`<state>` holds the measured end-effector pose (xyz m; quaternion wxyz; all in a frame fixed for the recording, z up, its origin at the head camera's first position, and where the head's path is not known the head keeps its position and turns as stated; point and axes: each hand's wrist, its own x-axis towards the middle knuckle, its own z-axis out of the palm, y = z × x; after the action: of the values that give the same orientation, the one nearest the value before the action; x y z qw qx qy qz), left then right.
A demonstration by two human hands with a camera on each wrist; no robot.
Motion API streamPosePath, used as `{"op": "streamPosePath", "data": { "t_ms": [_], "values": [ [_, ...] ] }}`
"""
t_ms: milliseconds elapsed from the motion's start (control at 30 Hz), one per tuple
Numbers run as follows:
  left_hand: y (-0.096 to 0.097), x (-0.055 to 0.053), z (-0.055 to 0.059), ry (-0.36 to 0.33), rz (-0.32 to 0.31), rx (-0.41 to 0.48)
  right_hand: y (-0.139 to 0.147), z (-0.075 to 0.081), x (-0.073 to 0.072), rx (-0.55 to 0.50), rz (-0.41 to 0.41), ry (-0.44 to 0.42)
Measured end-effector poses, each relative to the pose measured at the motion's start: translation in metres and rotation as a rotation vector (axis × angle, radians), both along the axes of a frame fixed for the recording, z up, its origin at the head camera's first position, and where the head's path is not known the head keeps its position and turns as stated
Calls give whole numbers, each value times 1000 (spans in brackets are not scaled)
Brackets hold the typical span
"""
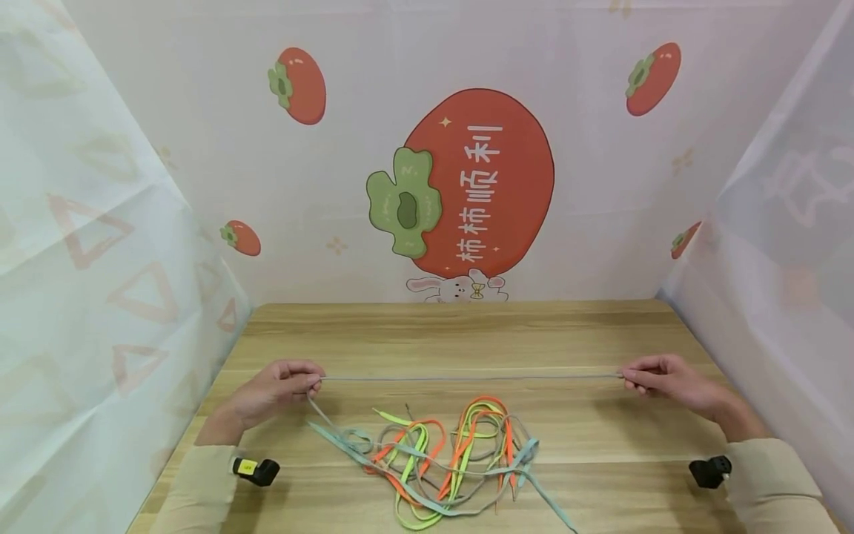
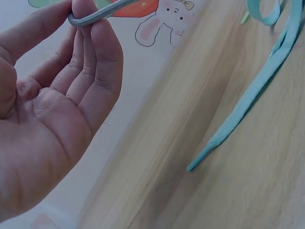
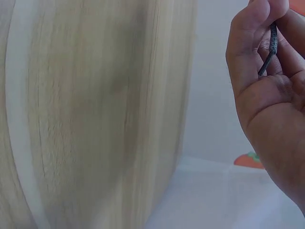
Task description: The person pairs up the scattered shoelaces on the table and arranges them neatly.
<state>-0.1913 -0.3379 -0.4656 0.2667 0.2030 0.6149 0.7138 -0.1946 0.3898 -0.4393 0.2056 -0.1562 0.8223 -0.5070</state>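
A thin grey shoelace [image 1: 467, 379] is stretched level above the table between both hands. My left hand [image 1: 283, 384] pinches it between thumb and fingertips, and from there the rest slopes down to the heap of laces. At the other side my right hand [image 1: 670, 382] pinches the lace close to its dark end [image 3: 273, 43], which pokes into the palm in the right wrist view. Below the taut stretch lie tangled flat laces: a teal lace [image 1: 554, 504], orange laces [image 1: 491, 399] and yellow-green laces [image 1: 417, 527], with more grey lace looped among them.
The wooden table [image 1: 600, 430] carries the tangle at its middle front. A printed cloth [image 1: 600, 222] with persimmon pictures stands behind it, and white sheets [image 1: 100, 259] close off the left and right sides. Small black cameras [image 1: 267, 472] sit at both wrists.
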Motion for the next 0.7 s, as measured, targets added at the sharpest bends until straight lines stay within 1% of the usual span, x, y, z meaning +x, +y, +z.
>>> {"op": "streamPosePath", "data": {
  "t_ms": [100, 200, 333, 433, 600, 700],
  "values": [
    [-6, 1, 1, 5, -2, 4, 6, 0, 1, 15, -41, 15],
    [-11, 3, 2, 4, -5, 15, 14, -2, 2, 17, -72, 49],
    [-17, 4, 4, -3, 15, -3, 24, -4, 2, 28, -106, 84],
    [-23, 5, 5, -6, 30, -20, 30, -4, 2, 51, -140, 85],
    [-32, 8, 7, 0, 38, -8, 38, -2, 3, 110, -220, 73],
    [-38, 9, 5, 5, 41, -6, 42, -1, 4, 128, -251, 69]
  ]
}}
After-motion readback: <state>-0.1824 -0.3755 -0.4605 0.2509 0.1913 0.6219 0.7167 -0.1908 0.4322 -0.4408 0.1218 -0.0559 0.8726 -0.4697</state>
